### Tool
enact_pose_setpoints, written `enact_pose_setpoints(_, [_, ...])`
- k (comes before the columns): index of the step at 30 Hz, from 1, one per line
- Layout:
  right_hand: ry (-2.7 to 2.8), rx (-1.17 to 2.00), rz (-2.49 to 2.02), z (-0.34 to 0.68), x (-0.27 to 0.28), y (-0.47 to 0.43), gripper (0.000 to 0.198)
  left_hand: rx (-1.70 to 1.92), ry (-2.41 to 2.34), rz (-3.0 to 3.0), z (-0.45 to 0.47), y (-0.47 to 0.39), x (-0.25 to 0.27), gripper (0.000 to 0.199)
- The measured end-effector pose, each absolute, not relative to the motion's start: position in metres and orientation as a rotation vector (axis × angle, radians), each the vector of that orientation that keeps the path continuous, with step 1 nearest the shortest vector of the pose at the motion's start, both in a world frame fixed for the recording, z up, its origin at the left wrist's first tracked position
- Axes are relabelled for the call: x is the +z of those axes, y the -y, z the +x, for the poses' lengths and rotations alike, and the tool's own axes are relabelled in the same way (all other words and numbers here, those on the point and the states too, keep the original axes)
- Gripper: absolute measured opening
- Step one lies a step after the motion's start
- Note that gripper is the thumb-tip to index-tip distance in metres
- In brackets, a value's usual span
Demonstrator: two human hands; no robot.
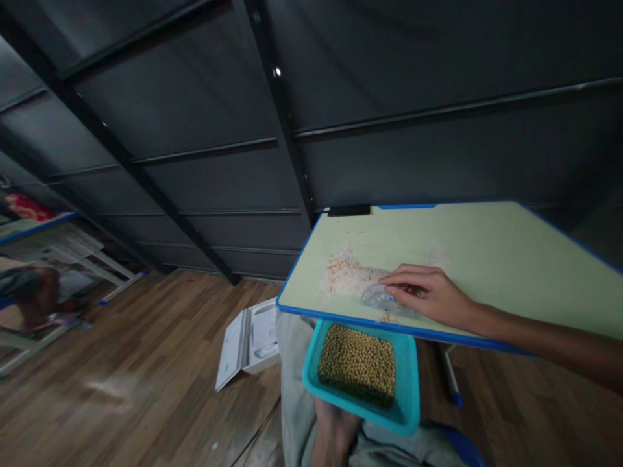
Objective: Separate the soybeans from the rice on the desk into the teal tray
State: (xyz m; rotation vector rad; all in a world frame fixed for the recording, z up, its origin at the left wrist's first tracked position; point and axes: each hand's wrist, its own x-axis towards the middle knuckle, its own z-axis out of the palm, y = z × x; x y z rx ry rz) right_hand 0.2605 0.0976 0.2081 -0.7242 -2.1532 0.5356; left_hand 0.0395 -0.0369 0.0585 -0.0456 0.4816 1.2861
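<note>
My right hand (433, 295) rests low over the table, its thumb and fingers pinching a clear semicircular protractor (377, 296). The protractor lies against a spread of white rice grains (348, 275) mixed with yellow-brown beans. A few beans (388, 316) lie near the table's front edge, just in front of the protractor. Below that edge, my left hand (335, 418) holds up a teal plastic basket (409, 389) from underneath; its fingers are mostly hidden. A thick layer of round beans (357, 363) fills the basket's bottom.
The pale green table (491, 259) has a blue rim and a black strip (349, 210) at its back edge. An open white box (253, 337) stands on the wooden floor, left of my leg. At far left, a person's leg (36, 295) shows under another table (34, 227).
</note>
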Motion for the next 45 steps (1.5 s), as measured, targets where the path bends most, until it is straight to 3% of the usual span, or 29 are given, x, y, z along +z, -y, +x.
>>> enact_pose_setpoints(45, [2.277,0.5,-0.658,0.261,0.205,-0.096,0.024,1.343,-0.509,-0.098,0.044,0.037,0.066,0.033])
